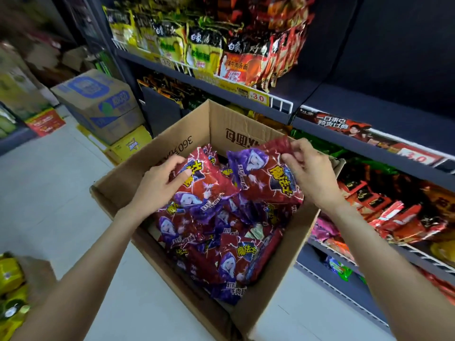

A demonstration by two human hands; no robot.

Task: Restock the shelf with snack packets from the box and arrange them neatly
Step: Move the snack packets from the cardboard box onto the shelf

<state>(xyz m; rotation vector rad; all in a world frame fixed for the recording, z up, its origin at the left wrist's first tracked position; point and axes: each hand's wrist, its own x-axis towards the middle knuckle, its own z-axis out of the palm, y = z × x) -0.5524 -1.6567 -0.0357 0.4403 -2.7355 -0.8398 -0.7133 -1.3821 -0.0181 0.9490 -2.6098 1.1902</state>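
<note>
An open cardboard box stands on the floor in front of the shelf, holding several red and purple snack packets. My left hand grips one packet at the top of the pile, thumb on its face. My right hand pinches the upper edge of another red packet, lifted a little above the pile near the box's far right corner. The dark shelf rises to the right of and behind the box.
Upper shelf rows carry yellow and red noodle packets behind a white wire rail. Right-hand rows hold red and orange packets. Stacked cartons stand at the left on the pale floor. Yellow packets lie at bottom left.
</note>
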